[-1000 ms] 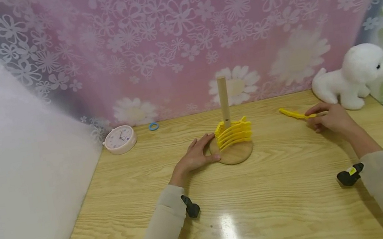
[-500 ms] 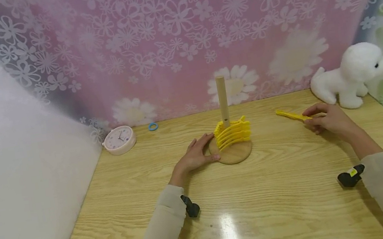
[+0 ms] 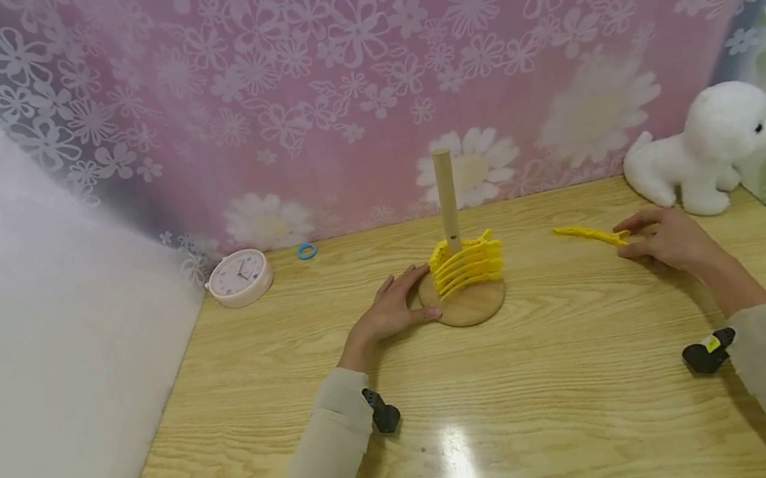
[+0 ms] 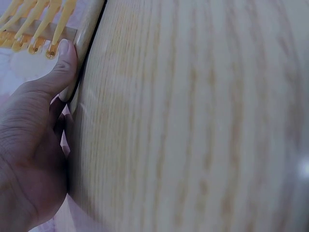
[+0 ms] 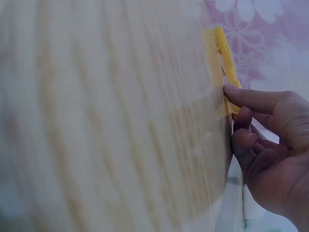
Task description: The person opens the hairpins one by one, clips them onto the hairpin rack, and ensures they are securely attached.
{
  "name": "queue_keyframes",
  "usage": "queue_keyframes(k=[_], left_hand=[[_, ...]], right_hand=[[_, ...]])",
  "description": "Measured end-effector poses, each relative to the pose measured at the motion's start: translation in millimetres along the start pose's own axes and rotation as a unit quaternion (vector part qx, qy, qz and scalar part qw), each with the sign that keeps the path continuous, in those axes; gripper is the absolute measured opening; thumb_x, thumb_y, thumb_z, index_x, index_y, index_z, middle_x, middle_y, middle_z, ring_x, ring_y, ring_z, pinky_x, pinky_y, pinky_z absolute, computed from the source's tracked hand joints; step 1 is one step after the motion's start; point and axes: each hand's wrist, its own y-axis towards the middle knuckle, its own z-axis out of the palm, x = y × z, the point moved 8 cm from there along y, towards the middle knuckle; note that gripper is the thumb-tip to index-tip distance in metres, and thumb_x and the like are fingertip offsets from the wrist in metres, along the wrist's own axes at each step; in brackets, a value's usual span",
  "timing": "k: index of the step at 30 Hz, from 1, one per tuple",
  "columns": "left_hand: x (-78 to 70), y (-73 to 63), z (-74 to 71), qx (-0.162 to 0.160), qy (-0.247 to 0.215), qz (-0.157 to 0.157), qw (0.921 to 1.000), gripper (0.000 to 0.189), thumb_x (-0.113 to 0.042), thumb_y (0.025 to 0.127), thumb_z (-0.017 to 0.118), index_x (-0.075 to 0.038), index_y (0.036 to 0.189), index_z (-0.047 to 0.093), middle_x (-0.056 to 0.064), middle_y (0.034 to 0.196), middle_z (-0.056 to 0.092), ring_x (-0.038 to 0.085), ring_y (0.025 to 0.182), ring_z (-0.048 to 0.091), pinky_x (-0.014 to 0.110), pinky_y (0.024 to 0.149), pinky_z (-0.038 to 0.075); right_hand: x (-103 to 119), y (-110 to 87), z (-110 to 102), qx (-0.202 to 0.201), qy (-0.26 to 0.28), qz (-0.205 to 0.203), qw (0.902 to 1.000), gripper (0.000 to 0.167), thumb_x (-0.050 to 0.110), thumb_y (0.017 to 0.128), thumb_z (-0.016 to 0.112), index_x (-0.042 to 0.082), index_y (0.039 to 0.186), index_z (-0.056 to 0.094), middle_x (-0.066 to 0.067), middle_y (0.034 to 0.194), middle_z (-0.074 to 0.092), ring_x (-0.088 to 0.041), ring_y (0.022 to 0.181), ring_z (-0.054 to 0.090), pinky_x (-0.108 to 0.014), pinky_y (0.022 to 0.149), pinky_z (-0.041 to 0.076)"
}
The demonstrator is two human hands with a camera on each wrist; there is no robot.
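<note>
A wooden stand (image 3: 449, 202) with an upright post and round base (image 3: 471, 313) stands mid-table. Several thin curved yellow plastic pieces (image 3: 467, 267) are stacked about the foot of its post. My left hand (image 3: 391, 311) holds the left rim of the base, thumb at the front and fingers reaching round behind; the left wrist view has the thumb (image 4: 62, 65) on the rim. Off to the right, my right hand (image 3: 667, 235) pinches one end of a separate slim yellow plastic piece (image 3: 583, 232) between thumb and fingers. Its free end points left, low over the table in the right wrist view.
A white plush dog (image 3: 706, 147) sits close behind my right hand. At the back left are a pale pink clock (image 3: 240, 278) and a small blue ring (image 3: 306, 251). Behind the wooden table (image 3: 534, 416) hangs a pink flowered cloth (image 3: 331, 112).
The yellow piece has tipped and turned in my right hand's fingers, its free end shifting slightly left and nearer me. My left hand stays at the base.
</note>
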Motion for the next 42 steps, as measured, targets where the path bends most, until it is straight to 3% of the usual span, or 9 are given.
queue_keyframes(k=[2,6,9,13,21,27,29,36,42], left_hand=[[0.0,0.8,-0.1,0.0,0.004,0.0,1.0,0.088,-0.042,0.096,0.075,-0.021,0.167,0.027,0.0,0.172,0.024,0.019,0.161,0.009,0.043,0.13,-0.002],[0.7,1.7,-0.5,0.001,0.014,-0.002,0.9999,0.088,-0.043,0.096,0.075,-0.022,0.167,0.026,-0.001,0.172,0.024,0.016,0.161,0.01,0.041,0.13,-0.001],[1.7,1.6,-0.7,0.0,0.014,-0.004,0.9999,0.089,-0.042,0.096,0.075,-0.022,0.167,0.026,-0.001,0.172,0.024,0.016,0.161,0.01,0.041,0.13,-0.001],[3.5,0.7,0.3,0.001,0.01,-0.006,0.9999,0.089,-0.043,0.096,0.075,-0.022,0.167,0.026,0.0,0.173,0.023,0.019,0.161,0.008,0.044,0.13,0.0],[4.7,0.2,1.3,0.001,0.004,-0.008,1.0,0.088,-0.044,0.096,0.074,-0.023,0.167,0.026,0.001,0.173,0.021,0.023,0.162,0.006,0.046,0.13,0.0],[1.2,1.0,0.6,0.001,0.012,0.002,0.9999,0.089,-0.043,0.096,0.075,-0.021,0.167,0.026,-0.001,0.172,0.024,0.017,0.161,0.009,0.042,0.13,-0.001],[0.7,1.5,0.6,0.002,0.014,0.003,0.9999,0.089,-0.043,0.096,0.075,-0.021,0.167,0.026,-0.002,0.172,0.024,0.015,0.161,0.01,0.041,0.13,-0.001],[1.7,2.2,0.9,0.003,0.012,0.002,0.9999,0.088,-0.043,0.096,0.075,-0.022,0.167,0.026,-0.002,0.172,0.024,0.016,0.161,0.01,0.041,0.13,-0.002],[0.8,1.3,-0.8,0.001,0.01,-0.001,1.0,0.089,-0.043,0.096,0.075,-0.022,0.167,0.026,-0.001,0.172,0.024,0.018,0.161,0.01,0.042,0.13,-0.001]], right_hand=[[-2.2,-0.2,1.0,0.005,0.022,0.015,0.9996,0.056,0.021,0.099,0.074,-0.008,0.142,0.054,-0.019,0.106,0.072,-0.014,0.065,0.06,-0.03,0.055,0.052],[-3.5,-0.8,2.7,0.004,0.085,0.02,0.9962,0.049,0.014,0.103,0.067,-0.007,0.144,0.049,-0.006,0.086,0.072,-0.012,0.063,0.061,-0.033,0.056,0.057],[-2.2,-1.6,1.4,-0.014,0.107,0.005,0.9941,0.044,0.008,0.105,0.062,-0.005,0.143,0.047,-0.005,0.085,0.071,-0.016,0.064,0.062,-0.036,0.057,0.059],[3.6,-2.8,-1.6,-0.052,0.108,-0.019,0.9926,0.044,0.006,0.106,0.059,-0.004,0.147,0.048,0.002,0.103,0.067,-0.018,0.062,0.063,-0.037,0.055,0.059],[43.9,-6.9,-7.1,-0.102,0.089,-0.037,0.9901,0.042,0.024,0.107,0.061,0.006,0.145,0.058,0.008,0.12,0.06,-0.023,0.059,0.063,-0.04,0.057,0.058],[91.0,-11.2,-3.4,-0.114,0.096,-0.067,0.9866,0.038,0.024,0.106,0.063,0.01,0.142,0.064,-0.011,0.13,0.065,-0.023,0.051,0.058,-0.038,0.048,0.053],[104.6,-12.6,-2.1,-0.119,0.095,-0.077,0.9853,0.036,0.025,0.106,0.063,0.011,0.14,0.066,-0.009,0.127,0.066,-0.023,0.048,0.056,-0.036,0.044,0.049],[137.0,-14.8,4.6,-0.149,0.124,-0.093,0.9765,0.035,0.023,0.103,0.069,0.005,0.132,0.072,0.027,0.096,0.07,-0.014,0.035,0.042,-0.032,0.035,0.038],[156.6,-12.9,13.5,-0.18,0.096,-0.108,0.973,0.029,0.017,0.099,0.074,0.005,0.125,0.077,0.014,0.102,0.077,0.013,0.076,0.064,-0.015,0.054,0.047]])
